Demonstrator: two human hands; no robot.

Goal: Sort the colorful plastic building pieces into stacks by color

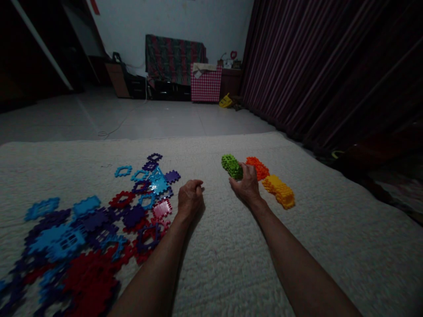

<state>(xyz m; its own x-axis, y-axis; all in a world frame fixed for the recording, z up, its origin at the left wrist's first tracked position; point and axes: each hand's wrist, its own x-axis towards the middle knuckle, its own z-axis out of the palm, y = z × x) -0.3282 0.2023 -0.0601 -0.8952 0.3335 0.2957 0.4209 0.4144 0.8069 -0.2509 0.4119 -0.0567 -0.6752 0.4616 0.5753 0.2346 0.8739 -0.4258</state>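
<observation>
My right hand [246, 185] grips a green block made of joined grid tiles [231, 166] and rests it on the white fleecy rug [218, 264]. Just right of it lie an orange tile block [258, 167] and a longer yellow tile block [279, 190]. My left hand [189, 198] lies on the rug as a loose fist, and I see nothing in it. It sits right beside a heap of loose flat tiles [99, 224] in blue, purple, red and pink, nearest a pink tile [162, 208].
The rug ends at a grey tiled floor [139, 116]. A dark striped curtain [330, 75] runs along the right side. At the far wall stand a covered piece of furniture [174, 59], a red checked box [206, 83] and a small yellow object [226, 101].
</observation>
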